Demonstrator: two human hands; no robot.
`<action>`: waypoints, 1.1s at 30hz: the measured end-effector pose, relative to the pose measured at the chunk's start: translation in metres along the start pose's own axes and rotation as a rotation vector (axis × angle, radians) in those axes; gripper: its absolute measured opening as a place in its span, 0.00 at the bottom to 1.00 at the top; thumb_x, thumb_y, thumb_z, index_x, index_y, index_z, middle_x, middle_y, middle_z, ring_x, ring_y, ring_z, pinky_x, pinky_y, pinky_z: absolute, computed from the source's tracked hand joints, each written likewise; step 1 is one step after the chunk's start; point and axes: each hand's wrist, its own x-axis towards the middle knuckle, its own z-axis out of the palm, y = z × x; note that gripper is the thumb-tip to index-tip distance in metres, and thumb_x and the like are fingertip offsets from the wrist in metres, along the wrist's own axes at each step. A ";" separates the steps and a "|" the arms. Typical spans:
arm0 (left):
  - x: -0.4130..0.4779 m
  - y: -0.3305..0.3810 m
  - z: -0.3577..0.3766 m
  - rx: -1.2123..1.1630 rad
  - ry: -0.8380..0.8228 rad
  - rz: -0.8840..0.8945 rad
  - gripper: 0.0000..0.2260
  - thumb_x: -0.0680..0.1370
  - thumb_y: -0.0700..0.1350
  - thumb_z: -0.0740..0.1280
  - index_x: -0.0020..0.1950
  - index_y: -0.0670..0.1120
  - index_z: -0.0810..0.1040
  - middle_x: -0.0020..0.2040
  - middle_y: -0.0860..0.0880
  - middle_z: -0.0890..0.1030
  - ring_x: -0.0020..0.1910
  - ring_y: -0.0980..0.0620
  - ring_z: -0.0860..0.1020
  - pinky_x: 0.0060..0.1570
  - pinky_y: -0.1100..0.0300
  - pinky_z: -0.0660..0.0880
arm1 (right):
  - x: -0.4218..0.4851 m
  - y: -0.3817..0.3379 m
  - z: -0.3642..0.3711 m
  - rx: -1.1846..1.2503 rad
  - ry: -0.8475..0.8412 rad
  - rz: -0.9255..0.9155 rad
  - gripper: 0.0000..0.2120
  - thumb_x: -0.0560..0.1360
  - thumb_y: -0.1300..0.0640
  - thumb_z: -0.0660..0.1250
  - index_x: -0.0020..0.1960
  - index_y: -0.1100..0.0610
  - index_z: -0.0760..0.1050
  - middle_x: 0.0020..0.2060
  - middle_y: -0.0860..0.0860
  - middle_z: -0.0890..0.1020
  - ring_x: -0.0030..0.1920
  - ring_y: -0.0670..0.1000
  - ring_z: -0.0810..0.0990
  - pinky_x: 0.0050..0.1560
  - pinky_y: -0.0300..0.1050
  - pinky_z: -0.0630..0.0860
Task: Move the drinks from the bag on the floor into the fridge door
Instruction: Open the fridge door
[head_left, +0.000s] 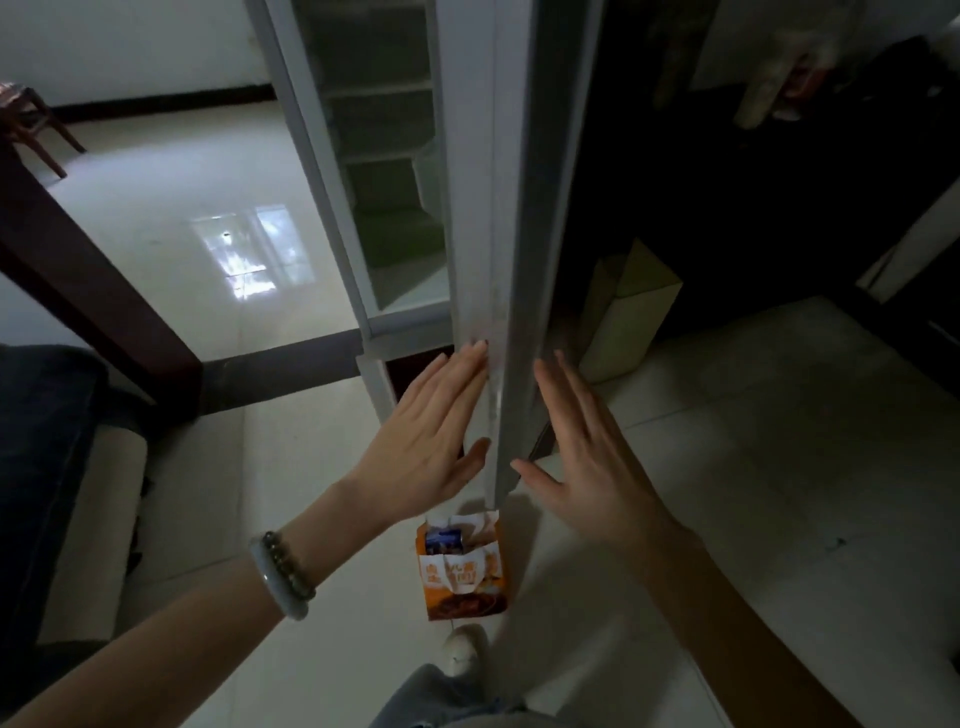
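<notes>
An orange and white paper bag (464, 569) stands on the floor just below the fridge door's bottom corner, with a blue drink can (443, 540) showing at its open top. The white fridge door (498, 218) stands open, edge-on to me. Its inner shelves (384, 156) on the left side look empty. My left hand (431, 436) lies flat with fingers apart against the door's left face. On the other side my right hand (582, 447) is open, fingers spread, close to the door's outer face. Neither hand holds anything.
A dark wooden table leg (93, 270) and a chair (31, 124) stand at the left. A pale cardboard box (628, 317) sits right of the door by dark furniture. My shoe (462, 649) is just behind the bag. Glossy tile floor (779, 467) spreads around.
</notes>
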 end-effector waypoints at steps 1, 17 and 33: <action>0.003 0.011 0.003 -0.006 0.009 0.012 0.31 0.76 0.49 0.63 0.73 0.38 0.55 0.74 0.38 0.58 0.74 0.43 0.56 0.72 0.46 0.56 | -0.008 0.006 -0.006 -0.006 0.006 0.010 0.45 0.71 0.47 0.69 0.75 0.49 0.41 0.76 0.53 0.50 0.74 0.54 0.53 0.71 0.56 0.62; 0.062 0.176 0.045 0.091 -0.041 0.097 0.37 0.73 0.47 0.70 0.75 0.39 0.54 0.75 0.41 0.54 0.75 0.44 0.52 0.73 0.48 0.52 | -0.138 0.077 -0.112 -0.173 0.105 0.148 0.41 0.75 0.44 0.62 0.74 0.50 0.36 0.76 0.51 0.42 0.74 0.48 0.42 0.69 0.43 0.44; 0.131 0.144 0.093 0.079 -0.149 0.109 0.36 0.72 0.47 0.67 0.74 0.38 0.55 0.74 0.39 0.59 0.73 0.44 0.58 0.70 0.45 0.59 | -0.100 0.127 -0.117 -0.543 0.064 0.064 0.37 0.74 0.48 0.63 0.74 0.63 0.50 0.75 0.60 0.51 0.75 0.57 0.45 0.75 0.50 0.39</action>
